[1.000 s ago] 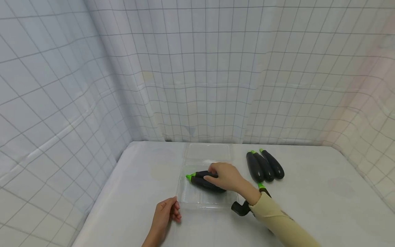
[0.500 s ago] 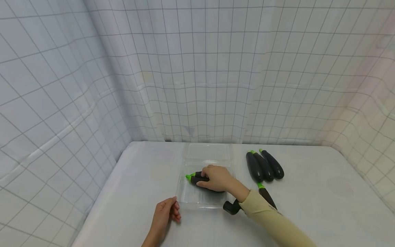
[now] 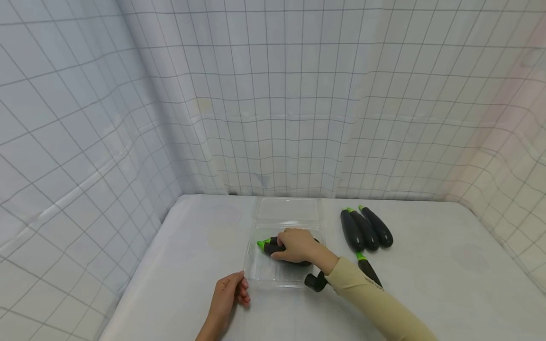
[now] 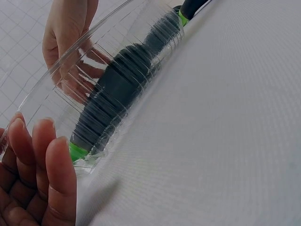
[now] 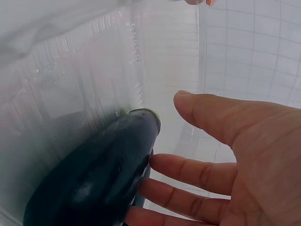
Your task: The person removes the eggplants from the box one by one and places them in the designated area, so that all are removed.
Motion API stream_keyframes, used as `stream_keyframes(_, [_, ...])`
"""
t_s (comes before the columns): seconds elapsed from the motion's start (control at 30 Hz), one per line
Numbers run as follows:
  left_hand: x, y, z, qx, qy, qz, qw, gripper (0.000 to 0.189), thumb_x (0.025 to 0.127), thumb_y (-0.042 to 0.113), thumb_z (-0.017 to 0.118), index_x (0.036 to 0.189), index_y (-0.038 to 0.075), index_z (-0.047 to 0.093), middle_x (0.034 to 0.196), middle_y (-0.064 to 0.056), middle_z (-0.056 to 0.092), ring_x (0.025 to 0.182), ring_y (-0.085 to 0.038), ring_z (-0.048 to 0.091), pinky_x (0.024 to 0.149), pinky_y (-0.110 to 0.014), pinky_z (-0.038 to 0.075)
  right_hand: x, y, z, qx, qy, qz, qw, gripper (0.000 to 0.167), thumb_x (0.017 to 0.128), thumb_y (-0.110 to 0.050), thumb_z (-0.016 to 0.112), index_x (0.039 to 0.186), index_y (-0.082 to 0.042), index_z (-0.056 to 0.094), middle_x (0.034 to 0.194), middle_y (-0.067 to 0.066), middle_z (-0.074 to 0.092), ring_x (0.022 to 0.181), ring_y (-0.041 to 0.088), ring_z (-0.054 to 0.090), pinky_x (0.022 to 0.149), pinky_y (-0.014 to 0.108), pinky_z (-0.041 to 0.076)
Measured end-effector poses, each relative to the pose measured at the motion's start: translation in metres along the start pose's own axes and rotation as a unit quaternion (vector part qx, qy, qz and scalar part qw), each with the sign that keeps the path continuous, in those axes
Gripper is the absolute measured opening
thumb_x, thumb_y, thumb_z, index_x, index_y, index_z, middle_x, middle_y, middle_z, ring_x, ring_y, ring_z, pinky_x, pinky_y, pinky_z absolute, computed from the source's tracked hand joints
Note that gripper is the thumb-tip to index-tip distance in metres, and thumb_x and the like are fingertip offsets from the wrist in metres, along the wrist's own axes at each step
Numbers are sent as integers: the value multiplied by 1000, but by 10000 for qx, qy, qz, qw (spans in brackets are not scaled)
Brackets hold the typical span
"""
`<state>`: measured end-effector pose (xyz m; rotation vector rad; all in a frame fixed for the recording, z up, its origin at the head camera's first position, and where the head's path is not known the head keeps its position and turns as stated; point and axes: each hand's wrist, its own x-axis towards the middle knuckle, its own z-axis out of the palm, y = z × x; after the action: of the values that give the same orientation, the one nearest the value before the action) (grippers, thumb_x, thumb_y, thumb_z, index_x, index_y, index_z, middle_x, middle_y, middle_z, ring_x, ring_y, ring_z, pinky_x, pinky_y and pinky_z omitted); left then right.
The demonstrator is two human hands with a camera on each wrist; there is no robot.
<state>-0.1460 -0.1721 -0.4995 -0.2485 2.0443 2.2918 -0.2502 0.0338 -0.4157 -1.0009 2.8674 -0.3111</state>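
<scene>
Two dark eggplants with bright green stems lie side by side in a clear plastic container [image 3: 260, 273]; the nearer eggplant [image 3: 274, 249] shows more than the farther eggplant [image 3: 275, 240]. My right hand [image 3: 296, 245] is inside the container, over them. In the right wrist view its fingertips [image 5: 157, 161] are against the side of an eggplant [image 5: 89, 179], while the thumb stands apart from it. My left hand [image 3: 227, 292] pinches the container's near left corner between thumb and index finger. Its other fingers [image 4: 61, 169] curl loosely below the rim, and an eggplant shows through the ribbed wall.
The container's lid [image 3: 288, 210] lies folded back behind it. Three more eggplants [image 3: 367, 231] rest in a row at the back right. Another eggplant [image 3: 369, 272] lies nearer, partly covered by the right sleeve [image 3: 362, 298]. Gridded white curtains [image 3: 273, 94] surround the table.
My right hand has shifted left along the eggplants, toward their stems, and its thumb now stands off the eggplant. My left hand keeps its place on the container's corner.
</scene>
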Motion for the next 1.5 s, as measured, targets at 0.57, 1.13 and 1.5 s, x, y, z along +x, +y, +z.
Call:
stream_keyframes(0.57, [-1,1,1,-21,-12,44,10000,34,97,21,50,70,2,55,56,-5,52,46,-14,55,48,-27,51,7,0,0,-21,-370,445,9983,33,81,-42,72,87,-11,64,77,-2,57,67,13,50,59,32,43])
stream_keyframes(1.13, [-1,0,1,-15,-47,-23,10000,34,97,22,50,70,3,55,56,-4,52,47,-14,55,48,-27,51,12,-1,2,-280,-417,483,9976,34,75,-43,78,75,-13,62,71,-3,54,63,13,47,56,29,41])
stream_keyframes(1.5, [-1,0,0,8,-56,63,10000,34,98,20,48,70,3,55,56,-3,52,47,-13,55,48,-26,51,14,2,4,-210,-432,470,9977,34,73,-43,79,75,-13,64,72,-4,54,63,12,48,58,30,42])
